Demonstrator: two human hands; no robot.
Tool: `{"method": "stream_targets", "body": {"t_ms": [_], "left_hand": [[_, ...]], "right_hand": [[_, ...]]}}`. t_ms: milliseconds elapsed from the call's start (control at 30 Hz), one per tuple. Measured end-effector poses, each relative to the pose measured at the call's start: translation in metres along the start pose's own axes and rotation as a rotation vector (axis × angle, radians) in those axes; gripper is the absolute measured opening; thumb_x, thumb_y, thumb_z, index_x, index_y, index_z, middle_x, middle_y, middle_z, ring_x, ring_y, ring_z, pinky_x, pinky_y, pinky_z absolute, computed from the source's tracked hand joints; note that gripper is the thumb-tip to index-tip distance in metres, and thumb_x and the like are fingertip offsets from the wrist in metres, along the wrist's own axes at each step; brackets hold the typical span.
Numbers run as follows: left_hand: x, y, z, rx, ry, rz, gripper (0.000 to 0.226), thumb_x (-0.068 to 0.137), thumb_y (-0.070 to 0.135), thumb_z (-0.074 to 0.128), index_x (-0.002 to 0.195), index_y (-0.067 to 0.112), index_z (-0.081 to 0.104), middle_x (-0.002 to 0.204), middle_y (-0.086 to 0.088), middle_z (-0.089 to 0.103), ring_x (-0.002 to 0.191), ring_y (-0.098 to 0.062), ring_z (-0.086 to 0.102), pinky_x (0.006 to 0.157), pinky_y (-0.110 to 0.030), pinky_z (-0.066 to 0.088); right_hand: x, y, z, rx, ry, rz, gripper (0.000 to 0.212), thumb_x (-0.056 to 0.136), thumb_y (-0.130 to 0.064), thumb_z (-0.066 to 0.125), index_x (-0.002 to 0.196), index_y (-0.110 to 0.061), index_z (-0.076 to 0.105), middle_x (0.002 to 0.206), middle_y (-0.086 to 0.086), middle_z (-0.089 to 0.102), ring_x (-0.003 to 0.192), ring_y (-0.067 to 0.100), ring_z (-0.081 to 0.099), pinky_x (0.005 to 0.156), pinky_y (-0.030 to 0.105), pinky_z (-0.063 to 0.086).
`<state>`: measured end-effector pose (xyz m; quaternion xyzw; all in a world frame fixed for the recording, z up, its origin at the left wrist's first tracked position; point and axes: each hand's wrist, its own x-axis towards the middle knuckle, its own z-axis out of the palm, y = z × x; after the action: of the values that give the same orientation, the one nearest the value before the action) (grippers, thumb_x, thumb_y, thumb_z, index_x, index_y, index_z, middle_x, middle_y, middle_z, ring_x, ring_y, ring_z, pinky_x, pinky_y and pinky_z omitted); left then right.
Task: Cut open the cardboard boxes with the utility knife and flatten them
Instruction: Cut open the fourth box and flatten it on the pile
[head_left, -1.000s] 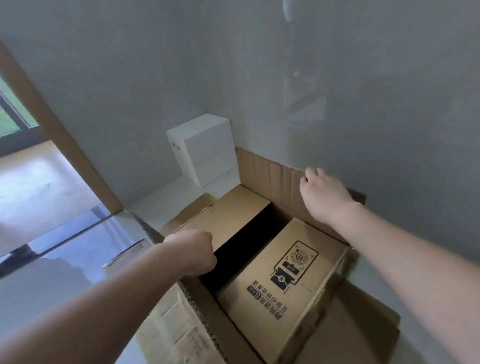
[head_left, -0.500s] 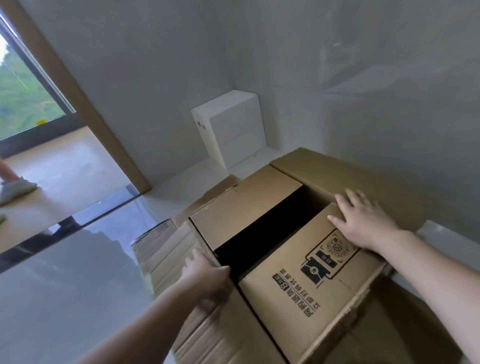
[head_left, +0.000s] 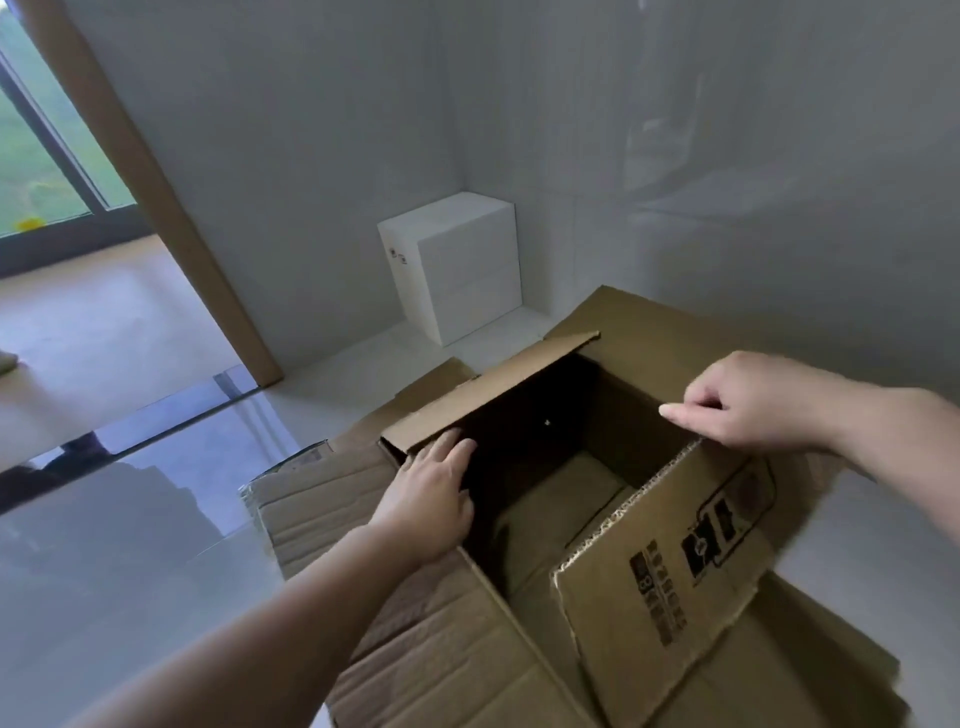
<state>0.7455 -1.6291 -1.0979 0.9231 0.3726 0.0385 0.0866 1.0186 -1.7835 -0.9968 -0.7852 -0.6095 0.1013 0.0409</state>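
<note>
A large brown cardboard box (head_left: 597, 499) stands open-topped on the pale floor near the room's corner, its dark inside showing. The left hand (head_left: 431, 493) rests with straight fingers against the box's near-left rim, beside the raised plain flap (head_left: 483, 395). The right hand (head_left: 753, 400) pinches the upper corner of the printed flap (head_left: 670, 566), forefinger extended and the other fingers curled, with the flap tilted up over the opening. Creased flattened cardboard (head_left: 322, 499) lies just beside the box on the left. A white box (head_left: 457, 265) sits in the corner.
</note>
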Motion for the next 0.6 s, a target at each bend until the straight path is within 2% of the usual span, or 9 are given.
{"method": "stream_targets", "body": {"t_ms": [100, 167, 200, 267, 367, 400, 467, 533, 600], "left_hand": [[0.018, -0.024, -0.025, -0.015, 0.111, -0.058, 0.070, 0.089, 0.022, 0.052, 0.151, 0.016, 0.021, 0.159, -0.005, 0.016, 0.145, -0.024, 0.016, 0.119, -0.040, 0.015], [0.032, -0.044, -0.036, -0.088, 0.168, -0.160, 0.071, 0.088, 0.021, 0.054, 0.150, 0.014, 0.022, 0.158, -0.006, 0.019, 0.144, -0.025, 0.019, 0.118, -0.041, 0.019], [0.038, -0.053, -0.039, -0.128, 0.186, -0.210, 0.071, 0.087, 0.020, 0.054, 0.150, 0.012, 0.022, 0.157, -0.006, 0.020, 0.143, -0.026, 0.022, 0.117, -0.042, 0.023], [0.048, -0.069, -0.039, -0.190, 0.174, -0.298, 0.068, 0.088, 0.019, 0.054, 0.148, 0.007, 0.024, 0.155, -0.007, 0.023, 0.139, -0.028, 0.029, 0.112, -0.040, 0.030], [0.060, -0.086, -0.023, -0.285, 0.159, -0.367, 0.054, 0.089, 0.020, 0.057, 0.135, 0.004, 0.034, 0.142, -0.008, 0.033, 0.122, -0.031, 0.046, 0.094, -0.039, 0.040], [0.063, -0.089, -0.017, -0.328, 0.172, -0.391, 0.052, 0.089, 0.021, 0.059, 0.132, 0.004, 0.035, 0.138, -0.008, 0.035, 0.117, -0.031, 0.048, 0.092, -0.039, 0.041], [0.070, -0.097, -0.004, -0.425, 0.177, -0.485, 0.057, 0.089, 0.026, 0.061, 0.134, 0.006, 0.032, 0.137, -0.011, 0.039, 0.119, -0.033, 0.048, 0.096, -0.041, 0.041], [0.074, -0.102, 0.001, -0.472, 0.156, -0.604, 0.054, 0.092, 0.034, 0.057, 0.131, 0.005, 0.032, 0.130, -0.016, 0.047, 0.118, -0.036, 0.050, 0.095, -0.043, 0.040], [0.076, -0.109, 0.004, -0.437, 0.101, -0.661, 0.052, 0.096, 0.043, 0.048, 0.129, 0.006, 0.035, 0.118, -0.017, 0.052, 0.109, -0.037, 0.054, 0.088, -0.042, 0.041]], "right_hand": [[-0.020, -0.002, -0.025, -0.146, -0.318, 0.134, 0.037, 0.089, -0.040, 0.058, 0.060, -0.017, 0.062, 0.052, -0.005, 0.058, 0.052, 0.010, 0.052, 0.056, 0.026, 0.044], [-0.035, 0.002, -0.025, -0.123, -0.490, 0.221, 0.019, 0.083, -0.040, 0.066, 0.073, -0.024, 0.070, 0.063, -0.010, 0.068, 0.061, 0.004, 0.061, 0.061, 0.022, 0.049], [-0.041, 0.006, -0.020, -0.160, -0.524, 0.250, 0.018, 0.081, -0.044, 0.067, 0.077, -0.027, 0.070, 0.070, -0.011, 0.069, 0.067, 0.003, 0.063, 0.064, 0.021, 0.050], [-0.048, 0.017, -0.002, -0.264, -0.528, 0.324, 0.027, 0.080, -0.053, 0.065, 0.077, -0.026, 0.066, 0.074, -0.011, 0.066, 0.071, 0.003, 0.061, 0.063, 0.020, 0.047], [-0.051, 0.042, 0.038, -0.345, -0.464, 0.475, 0.045, 0.080, -0.066, 0.057, 0.079, -0.020, 0.060, 0.073, -0.011, 0.059, 0.068, 0.006, 0.055, 0.061, 0.021, 0.045], [-0.052, 0.049, 0.050, -0.319, -0.424, 0.536, 0.052, 0.078, -0.070, 0.055, 0.087, -0.019, 0.063, 0.080, -0.009, 0.062, 0.074, 0.008, 0.058, 0.067, 0.022, 0.048], [-0.055, 0.058, 0.068, -0.235, -0.333, 0.652, 0.070, 0.075, -0.077, 0.050, 0.116, -0.022, 0.060, 0.114, -0.002, 0.063, 0.104, 0.017, 0.060, 0.087, 0.028, 0.050], [-0.057, 0.060, 0.071, -0.116, -0.263, 0.760, 0.085, 0.080, -0.076, 0.043, 0.143, -0.019, 0.039, 0.144, 0.007, 0.045, 0.128, 0.024, 0.047, 0.099, 0.031, 0.043], [-0.056, 0.065, 0.070, 0.042, -0.236, 0.852, 0.088, 0.087, -0.071, 0.038, 0.148, -0.008, 0.027, 0.152, 0.010, 0.034, 0.135, 0.027, 0.039, 0.103, 0.030, 0.037]]}}
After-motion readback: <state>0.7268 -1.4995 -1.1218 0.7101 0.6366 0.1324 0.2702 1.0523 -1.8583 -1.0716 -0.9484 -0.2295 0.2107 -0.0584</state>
